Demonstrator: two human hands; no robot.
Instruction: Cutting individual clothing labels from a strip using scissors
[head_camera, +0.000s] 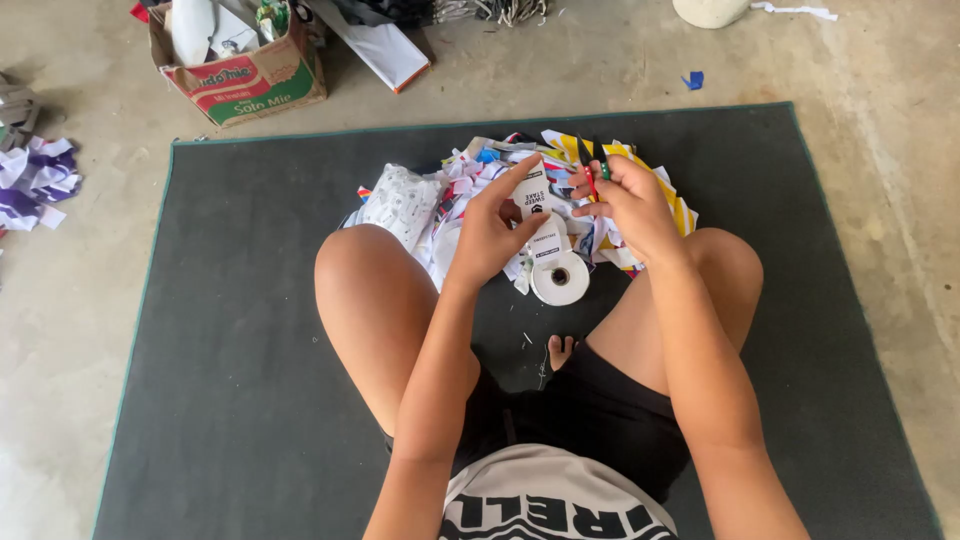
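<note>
Left hand pinches a white printed paper strip between thumb and fingertips; strip's long axis runs near-vertical in the head view, top end pointing away from the body. Right hand closed around small scissors, blades pointing away, just right of the strip. White tape roll lies flat just below the strip. Heap of paper scraps behind it, all on a dark mat

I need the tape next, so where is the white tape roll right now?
In the head view, the white tape roll lies flat on the dark mat between the person's knees, just below the left hand and the heap of paper scraps.
</note>
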